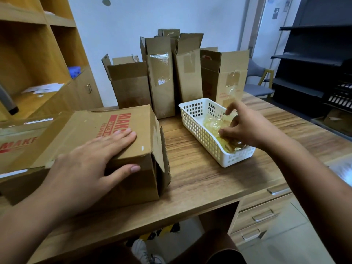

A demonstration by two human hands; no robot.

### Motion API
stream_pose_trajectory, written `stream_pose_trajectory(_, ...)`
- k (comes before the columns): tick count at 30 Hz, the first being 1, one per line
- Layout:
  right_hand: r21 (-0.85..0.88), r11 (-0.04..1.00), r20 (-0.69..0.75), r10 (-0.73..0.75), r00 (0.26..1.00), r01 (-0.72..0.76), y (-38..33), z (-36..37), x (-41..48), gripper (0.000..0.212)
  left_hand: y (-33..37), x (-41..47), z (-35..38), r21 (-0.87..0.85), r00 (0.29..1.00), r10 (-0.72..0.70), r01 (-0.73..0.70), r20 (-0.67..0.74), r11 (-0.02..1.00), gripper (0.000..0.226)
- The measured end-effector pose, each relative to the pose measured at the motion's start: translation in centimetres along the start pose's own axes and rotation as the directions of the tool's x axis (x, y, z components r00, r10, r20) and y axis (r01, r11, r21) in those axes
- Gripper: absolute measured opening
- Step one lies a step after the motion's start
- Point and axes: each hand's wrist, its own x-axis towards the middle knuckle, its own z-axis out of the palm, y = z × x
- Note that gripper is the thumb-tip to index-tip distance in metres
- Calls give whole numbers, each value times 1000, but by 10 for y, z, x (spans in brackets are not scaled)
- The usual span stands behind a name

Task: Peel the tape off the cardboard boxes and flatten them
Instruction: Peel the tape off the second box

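A cardboard box (106,130) with red print lies on its side at the front left of the desk, its end flaps loose. My left hand (89,164) rests flat on its top edge, the thumb against the near side. My right hand (242,128) reaches into a white plastic basket (198,128) and pinches a crumpled strip of clear tape (215,122), part of it stuck to my raised finger. Several tall open boxes (162,80) with tape patches stand upright at the back of the desk.
The wooden desk (200,180) has drawers at the front right. Wooden shelving stands to the left, dark shelves and a chair (257,86) to the right. More flattened cardboard (17,141) lies at the far left. A shoe shows under the desk.
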Motion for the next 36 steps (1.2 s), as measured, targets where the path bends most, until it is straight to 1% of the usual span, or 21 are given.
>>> stream_pose_trajectory(3,-146,988,14,-47,999,49,-4,-1,-1,20,-1,-2,-1,-21,1000,16,-16,-11,1000,78)
stream_pose_trajectory(4,-183,982,15,-47,999,49,-4,-1,-1,21,-1,-3,-2,-31,1000,23,-24,-21,999,76)
stream_pose_trajectory(7,-245,968,-38,-61,997,50,-4,-1,-2,37,-1,-6,-7,-74,997,50,-54,-57,996,69)
stream_pose_trajectory(9,-235,969,-101,-106,989,80,-5,-3,-5,48,-4,-8,-11,-113,995,75,-82,-65,990,63)
stream_pose_trajectory(10,-220,970,-144,-140,980,106,-6,-3,-8,50,-6,-9,-12,-137,994,87,-96,-65,986,61)
stream_pose_trajectory(12,-167,967,-220,-228,948,194,-12,-1,-13,44,-12,-10,-13,-190,991,110,-123,-80,974,57)
stream_pose_trajectory(14,-109,949,-237,-313,920,295,-20,5,-17,37,-17,-11,-14,-245,987,127,-146,-94,958,54)
stream_pose_trajectory(17,-33,904,-153,-427,891,427,-36,21,-24,34,-21,-14,-15,-302,983,152,-175,-98,937,50)
stream_pose_trajectory(20,55,835,-51,-546,836,548,-55,41,-28,43,-22,-17,-16,-331,977,179,-207,-115,921,49)
stream_pose_trajectory(24,145,814,120,-578,807,562,-80,59,-25,52,-23,-22,-17,-321,966,229,-255,-116,912,63)
stream_pose_trajectory(26,135,807,180,-591,786,575,-83,66,-22,55,-24,-25,-20,-292,962,248,-272,-117,917,68)
stream_pose_trajectory(28,117,810,224,-585,779,575,-82,69,-21,58,-26,-27,-22,-257,954,273,-296,-122,920,67)
stream_pose_trajectory(31,71,799,207,-597,775,597,-80,68,-27,57,-28,-31,-22,-200,949,282,-306,-139,931,60)
stream_pose_trajectory(33,26,801,170,-593,787,598,-79,66,-33,57,-28,-33,-20,-172,953,262,-287,-155,942,55)
stream_pose_trajectory(36,-27,814,123,-573,810,580,-74,63,-42,58,-28,-36,-18,-178,959,217,-249,-180,952,51)
